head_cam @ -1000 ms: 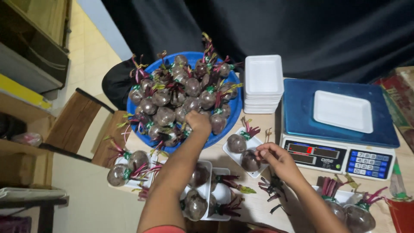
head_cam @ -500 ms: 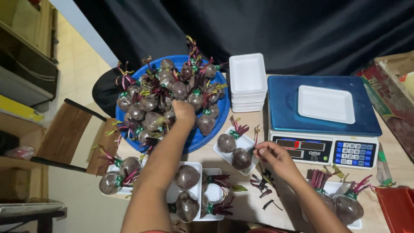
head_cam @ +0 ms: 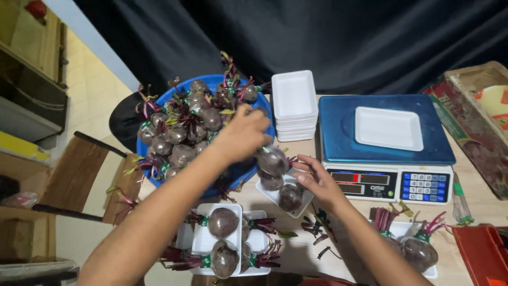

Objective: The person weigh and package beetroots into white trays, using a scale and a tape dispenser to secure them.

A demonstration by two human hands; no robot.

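The wrapped beetroot [head_cam: 272, 159] hangs in the left hand [head_cam: 244, 135], just off the near right rim of the blue basin [head_cam: 264, 114] and directly above the small white foam tray [head_cam: 275, 195]. The left grip is pinching it from above, fingers closed round its upper end; exactly how they sit on it I cannot tell from here. Its long axis looks tilted, bulb down and to the right, with its purple stalk end seemingly toward the right, though the hand hides part of it.

The right hand [head_cam: 317, 182] rests at the tray's right edge, fingers loosely spread and touching the rim and the second beetroot [head_cam: 290, 197] already lying there beside another one [head_cam: 271, 181].

To my eye the risk is the tray: it is small, already carries two round beets, and sits near the desk [head_cam: 476, 212] scraps of stalk [head_cam: 316, 229]. A third bulb set off-centre could roll out or tip the light foam, and the slick wrap could slip from a pinch that high.

Further out, the basin is heaped with more beets [head_cam: 182, 153]. A stack of empty foam trays [head_cam: 294, 103] stands right of it, then a blue electronic scale [head_cam: 386, 140] with one empty tray [head_cam: 389, 128] on its pan. Filled trays [head_cam: 222, 238] lie near.
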